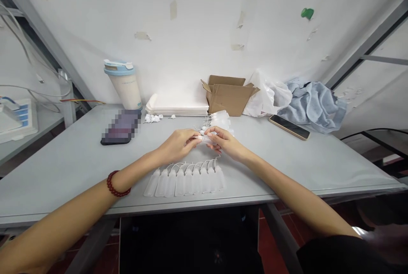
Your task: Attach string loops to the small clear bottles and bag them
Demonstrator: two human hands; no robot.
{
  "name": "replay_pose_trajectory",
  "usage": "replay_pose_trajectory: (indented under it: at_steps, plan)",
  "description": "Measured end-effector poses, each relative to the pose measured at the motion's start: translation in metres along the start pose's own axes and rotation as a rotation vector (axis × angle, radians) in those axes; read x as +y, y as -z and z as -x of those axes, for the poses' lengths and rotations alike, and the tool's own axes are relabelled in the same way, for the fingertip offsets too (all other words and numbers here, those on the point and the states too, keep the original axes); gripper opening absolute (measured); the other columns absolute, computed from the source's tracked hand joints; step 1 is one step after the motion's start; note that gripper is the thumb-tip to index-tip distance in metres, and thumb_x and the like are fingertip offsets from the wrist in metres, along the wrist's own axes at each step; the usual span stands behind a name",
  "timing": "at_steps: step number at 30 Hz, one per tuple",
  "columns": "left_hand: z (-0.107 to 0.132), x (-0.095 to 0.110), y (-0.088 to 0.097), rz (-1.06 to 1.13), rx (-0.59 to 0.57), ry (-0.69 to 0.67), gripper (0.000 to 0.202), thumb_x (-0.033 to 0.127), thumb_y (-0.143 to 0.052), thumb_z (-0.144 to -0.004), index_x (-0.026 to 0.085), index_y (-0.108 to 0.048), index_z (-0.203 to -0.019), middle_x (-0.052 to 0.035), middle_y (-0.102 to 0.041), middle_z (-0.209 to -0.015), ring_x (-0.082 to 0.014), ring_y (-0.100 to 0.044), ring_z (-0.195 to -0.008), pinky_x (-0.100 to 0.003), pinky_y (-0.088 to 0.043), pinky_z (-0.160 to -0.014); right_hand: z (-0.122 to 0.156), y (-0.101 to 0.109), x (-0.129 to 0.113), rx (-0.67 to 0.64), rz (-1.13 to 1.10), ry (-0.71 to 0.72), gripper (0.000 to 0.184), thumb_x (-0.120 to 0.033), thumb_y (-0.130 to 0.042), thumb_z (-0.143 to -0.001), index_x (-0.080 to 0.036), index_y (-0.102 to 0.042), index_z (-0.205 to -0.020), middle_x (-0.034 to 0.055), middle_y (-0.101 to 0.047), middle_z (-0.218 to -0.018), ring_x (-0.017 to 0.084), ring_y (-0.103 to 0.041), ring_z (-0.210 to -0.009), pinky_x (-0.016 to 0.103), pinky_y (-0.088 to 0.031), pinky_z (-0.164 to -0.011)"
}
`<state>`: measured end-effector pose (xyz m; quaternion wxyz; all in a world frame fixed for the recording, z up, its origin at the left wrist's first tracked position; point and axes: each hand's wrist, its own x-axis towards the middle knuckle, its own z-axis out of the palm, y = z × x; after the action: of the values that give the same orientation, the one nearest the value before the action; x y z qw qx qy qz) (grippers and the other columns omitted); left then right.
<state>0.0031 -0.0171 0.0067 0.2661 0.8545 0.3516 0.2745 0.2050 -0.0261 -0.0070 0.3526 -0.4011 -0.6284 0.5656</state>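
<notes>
Near the front edge of the desk [318, 167] lies a row of translucent pieces [188, 181]. Beyond them, the left hand [178, 145] and the right hand [225, 141] together are pinching one whitish piece [205, 139]. Behind stands a cardboard box [228, 100].

A single head-worn camera looks forward and down from above the near side of a gray counter [296, 155], facing a white wall [204, 31] at 12 o'clock. The wearer's left forearm [79, 210] enters from 8 o'clock, the right forearm [296, 195] from 4, framing both hands [183, 144] near the dial's center. The wide view also catches red floor [269, 240] at 5 o'clock, below the counter's edge.
</notes>
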Motion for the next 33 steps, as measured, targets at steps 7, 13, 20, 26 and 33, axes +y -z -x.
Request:
replay_pose_trajectory:
  at_steps: [7,13,20,26,33]
  plan:
    - [0.002,0.002,-0.003,0.002,-0.01,0.045,0.025,0.037,-0.047,-0.087,0.017,-0.063,-0.088,-0.003,-0.067,-0.082,-0.0152,-0.057,-0.068,-0.026,-0.042,-0.062,0.0,-0.002,-0.003,0.006,-0.033,-0.05,0.032,-0.051,-0.053,-0.083,-0.022,-0.045,-0.093,-0.0066,-0.047,-0.056,0.008,-0.043,-0.05,0.019,-0.028,-0.044]
    - [-0.003,-0.001,-0.002,0.333,-0.074,0.258,0.033,0.042,-0.049,-0.086,0.015,-0.06,-0.071,-0.0021,-0.063,-0.067,-0.0136,-0.059,-0.06,-0.026,-0.047,-0.061,0.001,-0.001,-0.007,0.09,0.17,0.083,0.033,-0.047,-0.057,-0.082,-0.019,-0.05,-0.095,-0.0031,-0.055,-0.066,0.007,-0.041,-0.051,0.022,-0.033,-0.048]
    - [-0.007,-0.001,0.001,0.622,-0.107,0.427,0.039,0.05,-0.055,-0.082,0.013,-0.061,-0.071,-0.0036,-0.061,-0.062,-0.014,-0.06,-0.054,-0.026,-0.048,-0.051,-0.002,0.001,0.002,0.149,0.312,0.229,0.031,-0.04,-0.059,-0.081,-0.017,-0.06,-0.103,0.0011,-0.058,-0.076,0.011,-0.048,-0.063,0.027,-0.043,-0.06]
    - [-0.005,0.001,0.003,0.591,-0.104,0.353,0.039,0.049,-0.059,-0.081,0.013,-0.062,-0.065,-0.0037,-0.062,-0.06,-0.0127,-0.058,-0.054,-0.026,-0.049,-0.056,0.002,0.0,0.0,0.171,0.369,0.258,0.028,-0.035,-0.057,-0.081,-0.017,-0.065,-0.101,0.0018,-0.06,-0.075,0.011,-0.044,-0.059,0.026,-0.038,-0.056]
    - [0.004,0.009,-0.003,0.155,0.04,0.042,0.026,0.034,-0.049,-0.089,0.016,-0.062,-0.075,-0.003,-0.064,-0.07,-0.0147,-0.059,-0.065,-0.026,-0.045,-0.064,0.005,0.004,-0.003,0.138,0.298,0.168,0.035,-0.046,-0.055,-0.082,-0.015,-0.065,-0.095,-0.0051,-0.04,-0.052,0.009,-0.036,-0.049,0.025,-0.029,-0.05]
